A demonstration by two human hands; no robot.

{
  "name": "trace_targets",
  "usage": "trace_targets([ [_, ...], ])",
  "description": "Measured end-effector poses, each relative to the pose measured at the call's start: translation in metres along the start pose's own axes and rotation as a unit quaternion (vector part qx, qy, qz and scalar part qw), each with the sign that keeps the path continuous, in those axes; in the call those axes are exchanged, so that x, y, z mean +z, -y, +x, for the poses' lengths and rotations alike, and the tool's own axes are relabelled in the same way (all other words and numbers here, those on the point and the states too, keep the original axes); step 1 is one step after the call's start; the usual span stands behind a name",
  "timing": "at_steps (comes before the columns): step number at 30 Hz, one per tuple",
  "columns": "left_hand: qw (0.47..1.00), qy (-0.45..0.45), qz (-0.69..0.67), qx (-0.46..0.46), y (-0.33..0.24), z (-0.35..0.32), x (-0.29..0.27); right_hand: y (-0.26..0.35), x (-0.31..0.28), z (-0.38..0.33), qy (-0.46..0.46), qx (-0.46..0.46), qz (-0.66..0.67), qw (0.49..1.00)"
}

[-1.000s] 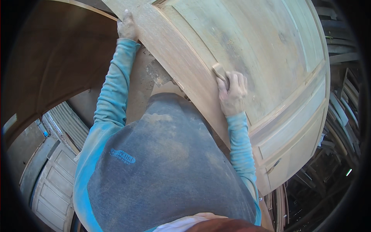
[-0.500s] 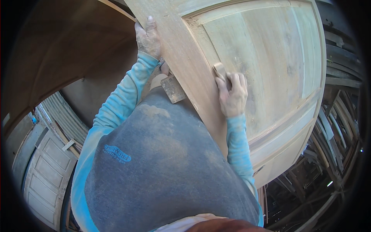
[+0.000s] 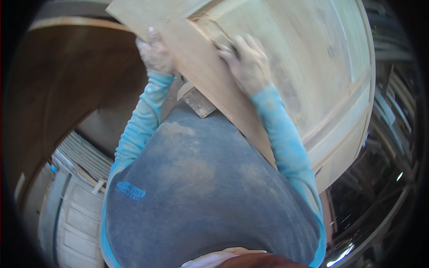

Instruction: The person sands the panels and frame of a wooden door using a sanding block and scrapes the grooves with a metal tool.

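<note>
A pale wooden panelled door [image 3: 304,58] lies flat in front of me, with fine wood dust along the groove of its recessed panel. My left hand [image 3: 156,56] grips the outer edge of its long side rail [image 3: 214,73], thumb on top and fingers hidden beneath. Over the inner edge of that rail, near the panel's far left corner, my right hand [image 3: 249,64] is closed and pressed down. Its fingers hold a folded piece of sandpaper, now almost wholly covered by the hand and blurred.
A wooden block [image 3: 199,103] juts from under the door towards my waist. On the left stands a large brown wooden panel [image 3: 85,71]. A white panelled door [image 3: 80,223] and corrugated sheeting [image 3: 91,149] are at lower left. Stacked timber [image 3: 397,102] lies on the right.
My right hand has slid away from me and left along the rail's inner edge with the sandpaper. My left hand keeps its grip on the door edge; the whole view has shifted somewhat.
</note>
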State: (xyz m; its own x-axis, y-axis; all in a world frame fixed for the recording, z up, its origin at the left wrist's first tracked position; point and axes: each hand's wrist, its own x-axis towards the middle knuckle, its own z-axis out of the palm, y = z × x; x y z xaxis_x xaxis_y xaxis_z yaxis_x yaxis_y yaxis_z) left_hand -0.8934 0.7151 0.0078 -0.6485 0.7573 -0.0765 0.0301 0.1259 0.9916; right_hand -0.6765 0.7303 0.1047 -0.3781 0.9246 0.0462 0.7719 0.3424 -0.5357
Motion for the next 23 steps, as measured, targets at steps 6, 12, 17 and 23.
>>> trace_targets([
  [6, 0.998, 0.068, -0.013, -0.011, -0.006, 0.002, -0.012, -0.003, 0.013, -0.003, -0.053, -0.014, 0.033, 0.998],
  [12, 0.995, 0.027, 0.093, -0.022, 0.003, 0.017, -0.022, -0.098, -0.1, -0.283, -0.024, 0.12, -0.067, 0.99],
  [17, 0.939, 0.01, 0.327, 0.102, 0.064, 0.077, -0.045, -0.131, -0.117, -0.36, -0.026, 0.129, -0.017, 0.991],
  [23, 0.977, 0.068, 0.201, -0.016, 0.074, 0.109, -0.018, -0.095, -0.016, -0.173, -0.041, 0.004, 0.039, 0.998],
])
